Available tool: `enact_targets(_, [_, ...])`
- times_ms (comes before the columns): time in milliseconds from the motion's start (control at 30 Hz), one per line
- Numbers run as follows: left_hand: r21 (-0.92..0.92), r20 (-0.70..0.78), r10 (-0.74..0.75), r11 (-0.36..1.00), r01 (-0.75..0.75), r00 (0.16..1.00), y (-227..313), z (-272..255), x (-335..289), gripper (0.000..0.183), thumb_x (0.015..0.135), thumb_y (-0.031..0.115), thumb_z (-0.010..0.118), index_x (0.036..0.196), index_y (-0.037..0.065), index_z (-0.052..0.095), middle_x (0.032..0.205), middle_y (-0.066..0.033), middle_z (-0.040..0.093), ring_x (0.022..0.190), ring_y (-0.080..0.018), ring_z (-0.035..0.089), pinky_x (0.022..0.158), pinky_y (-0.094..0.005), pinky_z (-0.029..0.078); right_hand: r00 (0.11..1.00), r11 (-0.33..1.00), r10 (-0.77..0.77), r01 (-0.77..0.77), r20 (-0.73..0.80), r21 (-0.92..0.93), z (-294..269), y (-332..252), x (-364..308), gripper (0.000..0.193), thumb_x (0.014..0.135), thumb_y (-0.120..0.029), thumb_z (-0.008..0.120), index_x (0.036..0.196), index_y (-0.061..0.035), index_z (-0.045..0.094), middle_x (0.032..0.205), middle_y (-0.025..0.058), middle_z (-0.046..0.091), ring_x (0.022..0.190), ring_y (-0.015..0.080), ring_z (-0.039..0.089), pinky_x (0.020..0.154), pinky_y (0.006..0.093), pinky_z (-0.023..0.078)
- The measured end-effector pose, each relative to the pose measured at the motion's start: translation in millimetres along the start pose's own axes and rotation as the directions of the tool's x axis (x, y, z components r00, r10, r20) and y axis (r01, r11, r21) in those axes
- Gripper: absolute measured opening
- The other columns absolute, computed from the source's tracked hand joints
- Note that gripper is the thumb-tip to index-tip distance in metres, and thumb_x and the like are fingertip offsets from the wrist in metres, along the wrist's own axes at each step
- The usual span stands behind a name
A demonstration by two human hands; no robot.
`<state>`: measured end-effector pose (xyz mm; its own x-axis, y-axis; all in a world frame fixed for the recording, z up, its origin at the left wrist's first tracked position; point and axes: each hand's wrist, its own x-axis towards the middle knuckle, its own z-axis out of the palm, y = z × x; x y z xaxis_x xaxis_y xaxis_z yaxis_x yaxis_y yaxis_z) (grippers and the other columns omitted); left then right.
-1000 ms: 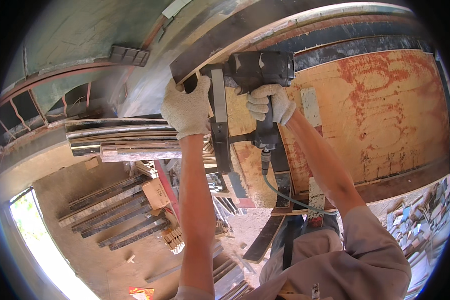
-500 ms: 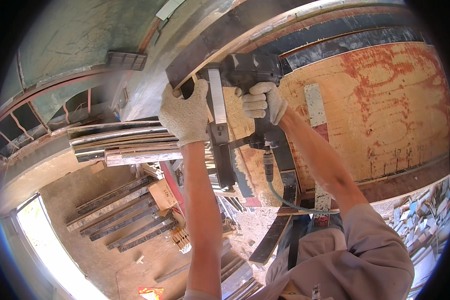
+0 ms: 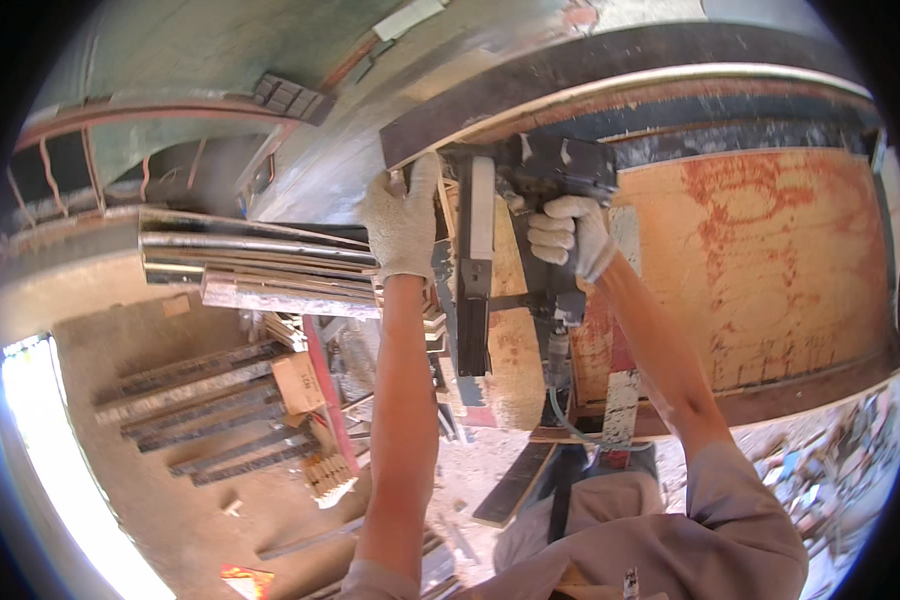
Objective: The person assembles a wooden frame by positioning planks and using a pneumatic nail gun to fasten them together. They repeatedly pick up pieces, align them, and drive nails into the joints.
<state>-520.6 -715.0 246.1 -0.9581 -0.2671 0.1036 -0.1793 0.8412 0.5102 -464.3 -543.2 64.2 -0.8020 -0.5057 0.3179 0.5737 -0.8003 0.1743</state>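
Note:
Both my hands wear pale knitted gloves. In my right hand point(image 3: 575, 235) is a black nail gun point(image 3: 565, 163), gripped by its handle; its long magazine runs down beside the hand, and a thin air hose point(image 3: 562, 415) leaves the handle's lower end. The nose points left, against the corner of a wooden frame. My left hand point(image 3: 402, 230) holds the end of a dark board point(image 3: 490, 95) at that corner, thumb and fingers to either side of its lower edge. Under the gun lies a plywood panel point(image 3: 750, 260) with red stains.
Left of the frame lies a stack of boards point(image 3: 260, 265). Dark strips point(image 3: 205, 400), a cardboard box point(image 3: 298, 383) and an orange-red packet point(image 3: 246, 580) are on the floor. Offcuts point(image 3: 820, 470) are heaped at the lower right. A white-painted plank point(image 3: 622, 400) crosses the panel's near edge.
The frame, the gun and both hands now appear farther right and slightly lower, as the whole view has shifted. Each hand keeps its hold.

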Motion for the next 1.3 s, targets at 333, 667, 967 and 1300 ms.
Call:
enact_targets(333, [-0.476, 0.240, -0.204, 0.827, 0.298, 0.949, -24.7, 15.2, 34.4, 0.073, 0.096, 0.064, 0.050, 0.122, -0.002, 0.067, 0.119, -0.0231, 0.068, 0.108, -0.0293, 0.063, 0.093, -0.0378, 0.047, 0.829, 0.578, -0.201, -0.331, -0.523, -0.746, 182.6, -12.5, -46.8, 0.021, 0.095, -0.015, 0.060, 0.086, 0.0035, 0.067, 0.061, 0.0023, 0.047, 0.051, 0.0150, 0.048, 0.049, 0.0329, 0.043])
enact_targets(667, [-0.593, 0.256, -0.262, 0.717, 0.365, 0.931, -19.9, 27.4, 32.0, 0.087, 0.096, 0.068, 0.044, 0.125, -0.012, 0.061, 0.118, -0.0300, 0.067, 0.108, -0.0371, 0.066, 0.091, -0.0435, 0.049, 0.743, -0.073, -0.389, -0.614, -0.544, -0.786, 287.5, 21.4, 94.7, 0.007, 0.087, -0.009, 0.066, 0.083, -0.0037, 0.063, 0.060, -0.0009, 0.047, 0.048, 0.0115, 0.050, 0.044, 0.0291, 0.044])
enact_targets(967, [-0.547, 0.213, -0.202, 0.786, 0.287, 0.956, -27.2, 44.0, 39.3, 0.072, 0.101, 0.059, 0.038, 0.105, -0.005, 0.072, 0.108, -0.0342, 0.067, 0.111, -0.0466, 0.063, 0.094, -0.0501, 0.048, 0.711, -0.128, -0.378, -0.674, -0.593, -0.727, 283.7, 23.9, 130.0, 0.006, 0.083, -0.009, 0.066, 0.080, -0.0046, 0.062, 0.058, -0.0019, 0.045, 0.045, 0.0126, 0.047, 0.041, 0.0294, 0.044])
enact_targets(1300, [-0.475, 0.176, -0.161, 0.850, 0.227, 0.971, -28.3, 34.9, 34.1, 0.072, 0.101, 0.059, 0.037, 0.108, -0.003, 0.072, 0.112, -0.0313, 0.067, 0.113, -0.0452, 0.062, 0.096, -0.0500, 0.048, 0.691, -0.190, -0.399, -0.705, -0.603, -0.683, 291.2, 33.3, 130.4, 0.008, 0.082, -0.008, 0.066, 0.079, -0.0004, 0.062, 0.059, 0.0028, 0.046, 0.045, 0.0161, 0.049, 0.038, 0.0319, 0.043])
